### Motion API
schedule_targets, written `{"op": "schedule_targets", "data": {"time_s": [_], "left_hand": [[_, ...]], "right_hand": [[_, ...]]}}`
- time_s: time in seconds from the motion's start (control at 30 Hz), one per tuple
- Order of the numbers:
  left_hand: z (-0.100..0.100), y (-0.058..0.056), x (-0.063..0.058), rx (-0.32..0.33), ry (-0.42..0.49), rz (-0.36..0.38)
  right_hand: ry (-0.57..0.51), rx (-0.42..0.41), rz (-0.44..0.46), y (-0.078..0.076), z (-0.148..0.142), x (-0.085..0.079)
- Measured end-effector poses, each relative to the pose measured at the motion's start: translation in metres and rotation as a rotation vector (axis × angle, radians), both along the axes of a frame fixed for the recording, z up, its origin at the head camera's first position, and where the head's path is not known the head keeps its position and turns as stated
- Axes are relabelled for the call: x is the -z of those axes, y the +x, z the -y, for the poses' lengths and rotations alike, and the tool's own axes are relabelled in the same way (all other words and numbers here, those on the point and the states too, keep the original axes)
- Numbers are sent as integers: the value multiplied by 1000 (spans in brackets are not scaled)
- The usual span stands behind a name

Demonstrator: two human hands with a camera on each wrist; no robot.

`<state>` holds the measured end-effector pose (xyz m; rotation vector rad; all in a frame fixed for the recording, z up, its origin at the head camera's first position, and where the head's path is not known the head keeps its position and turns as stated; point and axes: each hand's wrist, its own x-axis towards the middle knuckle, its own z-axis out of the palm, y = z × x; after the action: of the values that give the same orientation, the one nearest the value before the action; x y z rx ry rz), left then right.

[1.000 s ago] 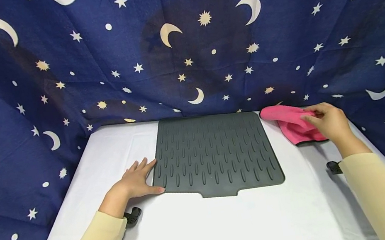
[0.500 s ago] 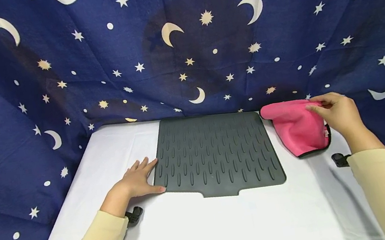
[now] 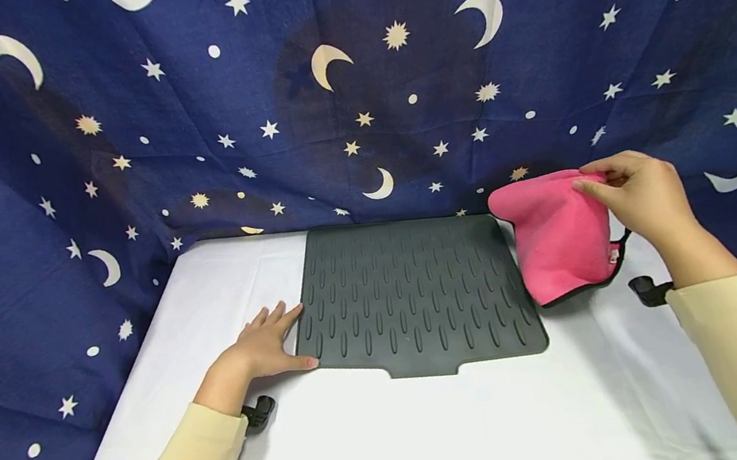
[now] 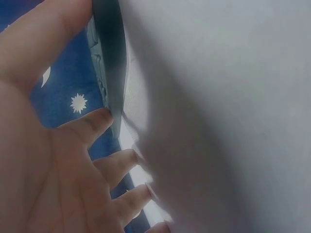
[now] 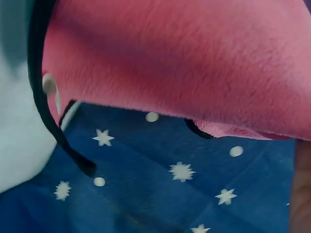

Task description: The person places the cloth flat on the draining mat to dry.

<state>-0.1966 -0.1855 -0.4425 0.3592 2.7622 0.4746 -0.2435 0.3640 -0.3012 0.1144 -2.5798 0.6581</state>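
A dark grey ribbed mat (image 3: 415,295) lies flat on the white table, a small tab on its near edge. At its left edge my left hand (image 3: 260,350) is spread, thumb and forefinger touching the mat's rim; the left wrist view shows the same straight fingers beside the mat edge (image 4: 111,58). My right hand (image 3: 649,197) pinches the top right of a pink cloth (image 3: 557,232) with black edging. The cloth hangs raised beside the mat, its lower left part over the mat's right edge. In the right wrist view the pink cloth (image 5: 184,63) fills the top, and most of that hand is out of frame.
A dark blue curtain (image 3: 229,83) with moons and stars stands right behind the table and along both sides. The white tabletop (image 3: 446,443) stretches in front of the mat. Black wrist mounts (image 3: 651,290) stick out from both sleeves.
My right hand has lifted the pink cloth, first moving right and then up, and the cloth has unfolded downward and swung left toward the mat. The left hand stays in place.
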Motion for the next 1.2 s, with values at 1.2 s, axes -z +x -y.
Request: {"op": "schedule_targets", "data": {"time_s": [1.2], "left_hand": [[-1, 2, 2, -17, -3, -11]], "right_hand": [[-103, -275, -65, -20, 159, -5]]}}
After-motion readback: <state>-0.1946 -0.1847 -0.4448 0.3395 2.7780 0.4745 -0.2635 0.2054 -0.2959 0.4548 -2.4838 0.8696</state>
